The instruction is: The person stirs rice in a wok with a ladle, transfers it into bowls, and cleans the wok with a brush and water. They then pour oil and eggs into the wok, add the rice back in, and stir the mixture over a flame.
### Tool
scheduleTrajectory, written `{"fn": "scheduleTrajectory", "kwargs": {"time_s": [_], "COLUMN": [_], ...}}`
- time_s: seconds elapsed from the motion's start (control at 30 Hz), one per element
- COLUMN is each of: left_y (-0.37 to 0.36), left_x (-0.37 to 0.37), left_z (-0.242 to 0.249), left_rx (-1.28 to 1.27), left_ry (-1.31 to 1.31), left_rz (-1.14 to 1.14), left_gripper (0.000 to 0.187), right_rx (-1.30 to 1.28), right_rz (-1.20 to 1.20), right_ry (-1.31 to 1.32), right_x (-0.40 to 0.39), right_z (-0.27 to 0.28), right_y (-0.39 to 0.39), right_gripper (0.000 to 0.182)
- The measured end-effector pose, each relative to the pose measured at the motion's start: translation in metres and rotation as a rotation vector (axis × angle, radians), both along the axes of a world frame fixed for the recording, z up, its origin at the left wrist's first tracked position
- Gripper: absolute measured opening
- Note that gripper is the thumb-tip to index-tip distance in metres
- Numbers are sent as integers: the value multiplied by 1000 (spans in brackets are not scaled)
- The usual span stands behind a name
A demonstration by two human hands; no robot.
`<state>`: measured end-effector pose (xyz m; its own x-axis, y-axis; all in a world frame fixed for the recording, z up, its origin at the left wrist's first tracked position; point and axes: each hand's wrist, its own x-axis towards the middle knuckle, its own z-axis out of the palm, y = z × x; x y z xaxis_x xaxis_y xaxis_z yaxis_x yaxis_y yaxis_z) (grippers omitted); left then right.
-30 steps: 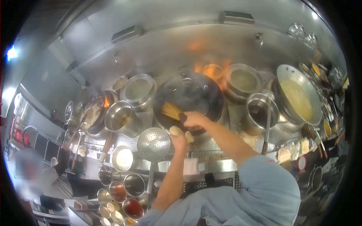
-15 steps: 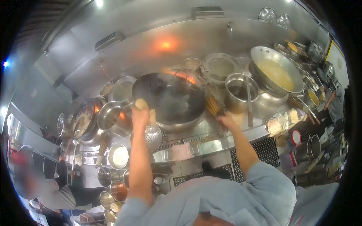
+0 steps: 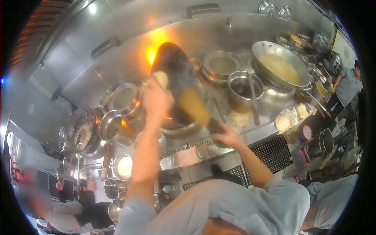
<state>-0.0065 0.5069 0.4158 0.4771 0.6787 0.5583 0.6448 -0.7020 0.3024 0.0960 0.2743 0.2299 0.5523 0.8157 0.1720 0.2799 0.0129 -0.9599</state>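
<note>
My left hand (image 3: 157,98) is closed on the near left rim of a black wok (image 3: 170,58), with a pale folded cloth (image 3: 161,79) at the grip. The wok is tipped up steeply on its side over the burner. In my right hand (image 3: 228,135) is the dark handle end of a bamboo wok brush (image 3: 194,107). Its tan bristles, blurred by motion, overlap the lower inside of the wok. Behind my left forearm, a perforated strainer (image 3: 161,141) is partly hidden.
Bright flames (image 3: 153,49) rise behind the wok. To the right stand a pot of dark liquid (image 3: 244,92) with a ladle in it and a wide pan of yellowish liquid (image 3: 280,70). A steel pot (image 3: 111,127) stands left. People are at both sides; a pink cloth (image 3: 188,156) lies in front.
My left hand has raised and tipped the wok from lying nearly level to steeply tilted. My right hand has brought the brush leftward to the wok. The flames have grown.
</note>
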Motion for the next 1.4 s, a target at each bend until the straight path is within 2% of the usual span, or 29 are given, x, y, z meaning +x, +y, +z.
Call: {"fn": "scheduleTrajectory", "kwargs": {"time_s": [0.07, 0.13, 0.23, 0.33, 0.37, 0.4, 0.43, 0.47, 0.5, 0.53, 0.6, 0.63, 0.67, 0.7, 0.73, 0.8, 0.87, 0.93, 0.97, 1.03, 1.07, 1.1, 1.17, 1.2, 1.23, 1.27, 1.33, 1.37, 1.4], "left_y": [-53, -67, -68, -31, -24, -23, -17, -12, -6, -1, 23, 17, 9, 2, -2, 12, 13, 17, 26, 40, 46, 46, 51, 43, 33, 28, 29, 31, 34], "left_x": [-21, -40, -49, -49, -54, -62, -71, -77, -76, -79, -76, -69, -60, -50, -39, -7, 1, 5, 5, 1, 0, -2, -1, -2, -3, -2, -2, -3, -3], "left_z": [-14, -43, -55, -71, -71, -62, -68, -79, -96, -123, -197, -195, -191, -192, -194, -233, -213, -221, -245, -259, -259, -261, -259, -263, -270, -276, -273, -267, -263], "left_rx": [-29, 3, -147, -61, -169, -466, -585, -697, -729, -763, -870, -983, -1091, -1098, -1101, -887, -1030, -1168, -1218, -1292, -1320, -1356, -1342, -1350, -1357, -1354, -1305, -1268, -1232], "left_ry": [-33, -98, -134, -272, -286, -325, -390, -466, -545, -616, -888, -1016, -1147, -1108, -1068, -1033, -1089, -1145, -1173, -1189, -1185, -1174, -1121, -1087, -1085, -1089, -1054, -1009, -964], "left_rz": [-119, -189, -182, -100, -54, 16, 50, 83, 91, 111, 197, 164, 129, 179, 229, 264, 317, 307, 271, 166, 94, 25, 26, 33, 67, 98, 150, 174, 199], "left_gripper": [73, 76, 75, 74, 70, 59, 55, 50, 50, 50, 51, 53, 55, 56, 57, 64, 63, 62, 60, 57, 56, 54, 55, 55, 55, 55, 56, 57, 58], "right_rx": [-249, -440, -277, -153, -252, -354, -796, -513, -537, -608, -291, -303, -287, -271, -274, -206, -79, -293, -822, -551, -673, -608, -633, -830, -893, -960, -681, -619, -661], "right_rz": [156, -157, -225, -13, -41, -63, -120, -335, -466, -375, -350, -375, -365, -356, -274, -234, -77, -43, 166, 445, 512, 541, 679, 742, 673, 478, -208, -178, -126], "right_ry": [-209, 68, 188, -493, -563, -620, -303, -384, -336, -337, -475, -685, -721, -757, -622, -682, -407, -679, -306, -502, -334, -578, -773, -849, -962, -1106, -933, -967, -793], "right_x": [23, 61, 24, -10, 31, 73, 94, 135, 172, 192, 234, 229, 231, 232, 220, 235, 205, 227, 127, 86, 59, 48, 103, 139, 202, 219, 246, 271, 242], "right_z": [5, -14, 19, -24, -49, -69, 14, 12, 35, 82, 123, 164, 188, 211, 236, 232, 195, 32, 105, 10, 19, 40, 30, 58, 37, 76, 103, 81, 87], "right_y": [64, 128, 143, 90, 81, 85, 80, 98, 124, 139, 163, 172, 188, 203, 213, 266, 301, 405, 328, 322, 300, 267, 249, 250, 275, 282, 311, 344, 343], "right_gripper": [84, 85, 82, 79, 75, 71, 64, 62, 65, 69, 76, 77, 76, 76, 74, 68, 58, 43, 51, 77, 69, 76, 78, 76, 73, 53, 37, 38, 42]}}
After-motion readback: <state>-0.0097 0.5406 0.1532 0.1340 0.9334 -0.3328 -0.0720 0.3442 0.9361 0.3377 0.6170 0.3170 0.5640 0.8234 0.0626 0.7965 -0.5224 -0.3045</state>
